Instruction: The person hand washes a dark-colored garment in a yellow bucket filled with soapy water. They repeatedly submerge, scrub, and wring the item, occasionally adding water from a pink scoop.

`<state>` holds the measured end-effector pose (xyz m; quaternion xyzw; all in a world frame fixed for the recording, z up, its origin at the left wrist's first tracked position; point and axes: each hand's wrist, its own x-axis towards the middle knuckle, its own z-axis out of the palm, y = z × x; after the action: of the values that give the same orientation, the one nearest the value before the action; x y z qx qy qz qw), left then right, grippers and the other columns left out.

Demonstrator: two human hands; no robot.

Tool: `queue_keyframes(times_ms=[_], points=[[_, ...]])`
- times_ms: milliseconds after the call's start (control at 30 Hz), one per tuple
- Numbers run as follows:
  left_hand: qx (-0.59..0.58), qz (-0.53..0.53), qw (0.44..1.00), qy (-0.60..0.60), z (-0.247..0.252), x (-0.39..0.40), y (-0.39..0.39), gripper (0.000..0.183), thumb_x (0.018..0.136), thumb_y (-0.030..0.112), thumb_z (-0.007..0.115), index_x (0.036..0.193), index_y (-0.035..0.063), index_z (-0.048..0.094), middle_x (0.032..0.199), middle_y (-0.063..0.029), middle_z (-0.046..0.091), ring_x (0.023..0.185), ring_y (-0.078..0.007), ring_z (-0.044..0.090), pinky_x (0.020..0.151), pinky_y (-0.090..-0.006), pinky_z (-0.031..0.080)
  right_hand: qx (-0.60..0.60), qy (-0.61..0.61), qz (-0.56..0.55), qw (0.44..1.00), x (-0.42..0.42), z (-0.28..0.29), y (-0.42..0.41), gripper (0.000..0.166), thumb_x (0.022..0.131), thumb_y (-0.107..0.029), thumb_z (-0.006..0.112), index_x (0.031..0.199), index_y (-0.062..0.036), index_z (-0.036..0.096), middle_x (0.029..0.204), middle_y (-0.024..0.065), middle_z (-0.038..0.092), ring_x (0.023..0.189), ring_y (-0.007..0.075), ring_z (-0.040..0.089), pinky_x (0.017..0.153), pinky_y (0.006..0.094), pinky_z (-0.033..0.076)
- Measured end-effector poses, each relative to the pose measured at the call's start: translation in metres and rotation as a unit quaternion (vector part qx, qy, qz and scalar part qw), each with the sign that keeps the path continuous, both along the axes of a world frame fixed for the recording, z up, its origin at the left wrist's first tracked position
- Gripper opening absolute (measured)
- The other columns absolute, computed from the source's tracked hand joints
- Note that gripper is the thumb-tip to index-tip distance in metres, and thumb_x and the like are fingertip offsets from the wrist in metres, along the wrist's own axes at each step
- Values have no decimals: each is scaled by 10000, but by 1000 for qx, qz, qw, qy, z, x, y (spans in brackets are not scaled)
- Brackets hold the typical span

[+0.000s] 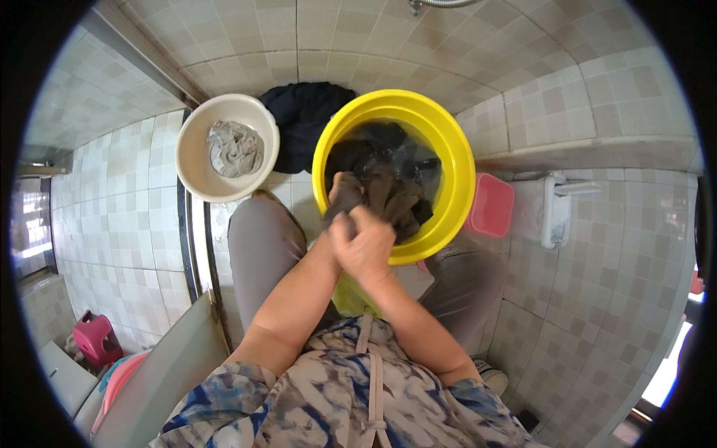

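Note:
A yellow plastic tub [462,185] stands between my knees, with dark wet garments [386,185] lying in cloudy water inside it. Over the tub's near left rim, dark cloth [348,193] is wrapped around my left hand [336,185], so that little more than its fingertips show. My right hand [364,241], slightly blurred, is closed on the same cloth just below, close to my left wrist. How the left fingers hold the cloth is partly hidden.
A cream basin [187,162] with a crumpled grey cloth [238,148] stands to the left. Dark clothing [302,112] lies on the floor between basin and tub. At the right are a pink plastic container [493,206] and a white-handled item [554,213]. Tiled walls enclose the space.

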<state>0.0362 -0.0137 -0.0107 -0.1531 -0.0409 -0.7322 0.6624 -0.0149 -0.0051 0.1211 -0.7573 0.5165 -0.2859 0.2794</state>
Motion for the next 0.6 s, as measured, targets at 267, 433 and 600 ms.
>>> queue_keyframes(times_ms=[267, 433, 600], points=[[384, -27, 834, -395, 97, -24, -16, 367, 898, 389, 443, 1102, 109, 566, 1002, -111, 623, 869, -255, 601, 815, -386, 462, 81, -55, -130, 987, -13, 0, -38, 269, 794, -313, 551, 774, -48, 594, 684, 194, 612, 639, 384, 606, 599, 444, 482], [271, -14, 846, -459, 53, -6, 1, 333, 893, 306, 435, 1078, 70, 578, 995, -118, 625, 848, -249, 602, 769, -363, 488, -59, 76, 39, 995, -17, -26, -16, 190, 727, -226, 611, 722, -38, 592, 651, 204, 595, 619, 391, 597, 609, 416, 482], [499, -52, 848, -171, 65, -23, -7, 362, 928, 381, 408, 1069, 90, 571, 1007, -92, 623, 884, -252, 605, 808, -400, 488, 34, 89, -73, 993, -27, -12, -50, 282, 761, -285, 552, 727, -12, 613, 699, 250, 591, 677, 425, 589, 624, 460, 473]])
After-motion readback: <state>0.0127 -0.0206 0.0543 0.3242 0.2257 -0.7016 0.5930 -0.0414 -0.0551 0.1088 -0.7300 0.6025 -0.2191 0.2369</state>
